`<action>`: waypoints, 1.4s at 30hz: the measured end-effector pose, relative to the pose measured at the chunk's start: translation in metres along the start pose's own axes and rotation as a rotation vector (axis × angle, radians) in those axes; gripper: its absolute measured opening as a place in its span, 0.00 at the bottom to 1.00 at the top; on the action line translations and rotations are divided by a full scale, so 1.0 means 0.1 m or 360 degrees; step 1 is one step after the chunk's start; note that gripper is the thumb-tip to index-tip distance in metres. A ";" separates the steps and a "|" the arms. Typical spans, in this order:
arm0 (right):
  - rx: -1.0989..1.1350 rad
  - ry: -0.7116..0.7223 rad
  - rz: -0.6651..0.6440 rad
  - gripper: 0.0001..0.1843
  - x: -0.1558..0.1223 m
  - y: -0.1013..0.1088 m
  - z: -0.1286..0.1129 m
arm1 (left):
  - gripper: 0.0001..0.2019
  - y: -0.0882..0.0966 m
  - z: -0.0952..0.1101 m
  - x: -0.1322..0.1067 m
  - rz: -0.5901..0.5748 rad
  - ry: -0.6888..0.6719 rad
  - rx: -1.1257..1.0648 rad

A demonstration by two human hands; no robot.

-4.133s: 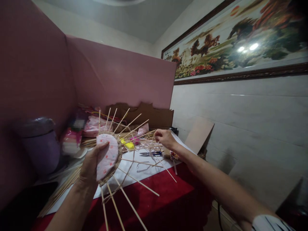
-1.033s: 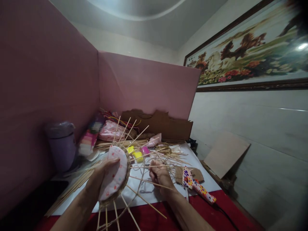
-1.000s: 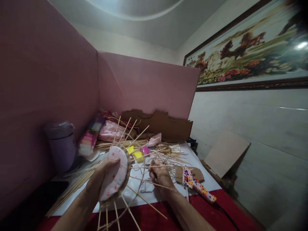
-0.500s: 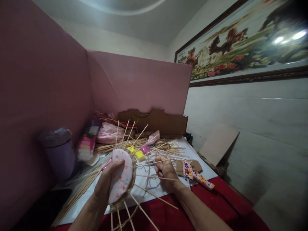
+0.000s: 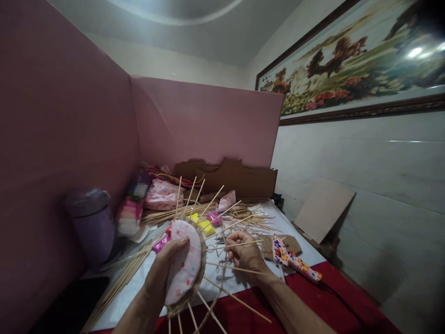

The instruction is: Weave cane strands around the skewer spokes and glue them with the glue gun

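My left hand (image 5: 162, 271) grips a half-round basket base (image 5: 185, 266) by its straight side, thumb flat on the white cloth with coloured dots. Brown twine is wound along the base's curved rim, and several thin wooden sticks (image 5: 239, 296) fan out from it. To the right, my right hand (image 5: 246, 253) is closed, its fingertips pinching brown twine (image 5: 216, 297) against one of the sticks. From there the twine runs down across the lower sticks in a loose arc. The left fingers are hidden behind the base.
A flower-patterned glue gun (image 5: 295, 263) lies by a cardboard piece (image 5: 267, 248) on the right. Bundled sticks (image 5: 118, 287), yellow packets (image 5: 207, 227) and pink cloth (image 5: 163, 194) lie around the white-and-red table. A lidded purple bin (image 5: 92, 229) stands left; pink panels (image 5: 205, 123) rise behind.
The whole view has shifted slightly, so everything sits further right. My right fingers have come to the twine at a stick. The left hand keeps its hold on the base.
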State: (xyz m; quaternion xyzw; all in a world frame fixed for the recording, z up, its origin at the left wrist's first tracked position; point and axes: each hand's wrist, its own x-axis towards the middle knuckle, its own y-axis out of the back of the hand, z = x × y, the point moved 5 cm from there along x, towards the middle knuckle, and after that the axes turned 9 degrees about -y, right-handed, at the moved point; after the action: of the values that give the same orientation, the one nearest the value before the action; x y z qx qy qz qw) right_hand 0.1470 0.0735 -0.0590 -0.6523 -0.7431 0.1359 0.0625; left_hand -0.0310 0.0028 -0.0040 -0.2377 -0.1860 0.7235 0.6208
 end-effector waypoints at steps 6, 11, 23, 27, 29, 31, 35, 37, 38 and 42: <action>-0.0108 -0.0046 0.0022 0.21 -0.04 0.01 0.00 | 0.05 -0.03 0.02 -0.04 0.0001 -0.0004 -0.0017; -0.0149 -0.0037 0.0050 0.18 -0.05 0.02 -0.01 | 0.05 -0.02 0.02 -0.02 0.0018 -0.0021 -0.0011; -0.0203 0.0006 0.0159 0.14 -0.07 0.03 -0.06 | 0.05 0.05 -0.04 0.06 0.0023 -0.0018 -0.0006; -0.0135 0.0006 0.0104 0.16 -0.10 0.00 -0.12 | 0.05 0.00 -0.03 0.02 0.0014 0.0035 -0.0031; -0.0018 0.0004 0.0076 0.17 -0.10 -0.01 -0.13 | 0.04 -0.02 -0.03 0.00 0.0017 0.0029 -0.0038; 0.0079 0.0035 0.0048 0.17 -0.10 -0.01 -0.15 | 0.03 -0.02 -0.01 -0.01 0.0032 -0.0012 -0.0019; 0.0013 0.0138 0.0091 0.18 -0.09 0.01 -0.19 | 0.03 0.02 -0.02 0.01 0.0087 -0.0031 0.0071; -0.0024 0.0167 0.0119 0.20 -0.08 0.03 -0.21 | 0.02 0.05 -0.03 0.04 0.0125 0.0001 0.0129; -0.0030 0.0172 0.0127 0.20 -0.07 0.04 -0.21 | 0.02 0.06 -0.04 0.05 0.0139 0.0015 0.0146; -0.0027 0.0185 0.0112 0.20 -0.04 0.06 -0.21 | 0.01 0.09 -0.05 0.09 0.0122 0.0030 0.0133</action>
State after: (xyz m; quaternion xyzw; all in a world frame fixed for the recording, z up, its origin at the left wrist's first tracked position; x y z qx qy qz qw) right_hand 0.1589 0.0730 -0.0401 -0.6854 -0.7159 0.0935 0.0952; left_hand -0.0362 0.0104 -0.0144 -0.2252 -0.1404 0.7517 0.6038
